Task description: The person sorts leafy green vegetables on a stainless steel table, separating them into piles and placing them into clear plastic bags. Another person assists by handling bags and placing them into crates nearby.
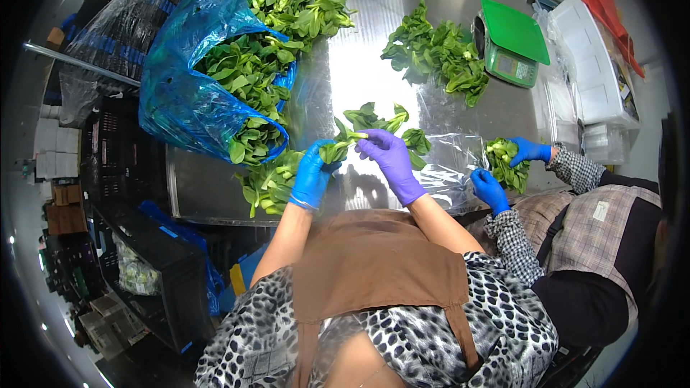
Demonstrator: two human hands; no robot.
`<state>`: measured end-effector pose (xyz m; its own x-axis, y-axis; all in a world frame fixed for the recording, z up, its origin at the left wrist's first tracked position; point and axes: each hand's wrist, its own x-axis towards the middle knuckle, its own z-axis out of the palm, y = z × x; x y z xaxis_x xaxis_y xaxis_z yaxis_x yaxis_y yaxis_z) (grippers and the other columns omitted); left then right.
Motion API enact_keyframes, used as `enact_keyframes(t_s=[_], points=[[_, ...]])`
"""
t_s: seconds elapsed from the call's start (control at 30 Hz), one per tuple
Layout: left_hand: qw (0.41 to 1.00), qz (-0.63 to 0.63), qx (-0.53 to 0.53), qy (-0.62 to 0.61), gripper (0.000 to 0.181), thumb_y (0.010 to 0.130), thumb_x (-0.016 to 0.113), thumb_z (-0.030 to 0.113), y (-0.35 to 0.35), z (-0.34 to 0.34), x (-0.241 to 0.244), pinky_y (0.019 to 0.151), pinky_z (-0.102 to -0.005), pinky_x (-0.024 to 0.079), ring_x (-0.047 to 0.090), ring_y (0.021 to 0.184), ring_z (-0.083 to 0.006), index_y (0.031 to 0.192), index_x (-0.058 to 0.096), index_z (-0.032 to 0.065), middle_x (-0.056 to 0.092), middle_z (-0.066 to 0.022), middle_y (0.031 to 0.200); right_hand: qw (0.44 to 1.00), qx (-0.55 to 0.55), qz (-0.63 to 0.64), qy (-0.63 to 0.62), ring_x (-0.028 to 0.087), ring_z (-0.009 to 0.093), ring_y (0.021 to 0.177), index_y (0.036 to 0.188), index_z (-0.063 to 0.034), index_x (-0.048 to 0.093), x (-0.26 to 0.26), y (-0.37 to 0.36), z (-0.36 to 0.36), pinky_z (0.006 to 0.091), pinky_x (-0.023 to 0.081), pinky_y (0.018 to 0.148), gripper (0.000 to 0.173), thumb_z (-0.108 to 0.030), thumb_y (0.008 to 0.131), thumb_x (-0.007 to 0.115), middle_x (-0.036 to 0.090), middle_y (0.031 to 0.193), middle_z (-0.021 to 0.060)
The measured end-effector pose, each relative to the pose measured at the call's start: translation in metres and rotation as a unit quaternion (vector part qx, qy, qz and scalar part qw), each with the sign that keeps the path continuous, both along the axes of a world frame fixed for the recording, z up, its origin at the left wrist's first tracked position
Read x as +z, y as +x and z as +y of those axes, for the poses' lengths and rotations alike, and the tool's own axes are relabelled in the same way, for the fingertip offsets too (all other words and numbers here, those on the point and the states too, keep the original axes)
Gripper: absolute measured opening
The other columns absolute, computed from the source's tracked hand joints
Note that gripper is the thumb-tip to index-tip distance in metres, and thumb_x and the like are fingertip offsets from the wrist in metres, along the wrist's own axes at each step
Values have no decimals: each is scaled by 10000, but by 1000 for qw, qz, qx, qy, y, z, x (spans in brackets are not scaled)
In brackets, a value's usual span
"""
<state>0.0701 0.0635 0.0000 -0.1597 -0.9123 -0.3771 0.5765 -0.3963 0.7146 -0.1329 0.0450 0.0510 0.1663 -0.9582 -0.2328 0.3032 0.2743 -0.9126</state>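
Observation:
My left hand (314, 177), in a blue glove, holds a small leafy green sprig (335, 151) that looks like baby bok choy. With thumb and forefinger, my right hand (389, 163) in a purple glove pinches the sprig's pale stem end. Just beyond my hands, loose leafy greens (372, 117) lie on the metal table (358, 73). Beside my left wrist is a pile of the same greens (275, 186). A large blue plastic bag (178, 81) at the left gapes open, with many more greens (240, 73) spilling from it.
At the right, a co-worker's blue-gloved hands (490, 189) handle a bunch of greens (508, 164) and clear plastic film (450, 164). A green weighing scale (515, 32) stands beyond, beside another heap of greens (439, 54). A white foam box (587, 59) is at the far right; black crates (121, 156) stand left.

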Motion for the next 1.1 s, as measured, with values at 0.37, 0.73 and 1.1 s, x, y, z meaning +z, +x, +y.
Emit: enact_keyframes(t_s=[0.37, 0.73, 1.1], points=[[804, -485, 100, -328, 228, 920, 628, 92, -9, 6, 57, 939, -359, 467, 592, 1069, -238, 1141, 670, 61, 651, -76, 1144, 900, -34, 354, -251, 675, 166, 700, 1001, -73, 703, 13, 3, 19, 277, 523, 635, 203, -121, 809, 749, 700, 834, 69], [731, -578, 69, -357, 320, 857, 673, 58, -9, 25, 60, 969, -403, 442, 574, 1082, -305, 1176, 677, 90, 658, -100, 1154, 805, -127, 478, -327, 667, 172, 660, 998, -62, 712, 0, -47, -16, 286, 520, 618, 193, -118, 816, 742, 705, 829, 85], [811, -544, -54, -206, 416, 882, 620, 52, 0, -7, -6, 963, -385, 458, 574, 1089, -302, 1295, 596, 93, 622, -127, 1219, 821, -36, 547, -162, 674, 312, 878, 1131, -130, 679, -95, -101, -81, 390, 529, 791, 329, -56, 819, 612, 687, 1036, 123]])
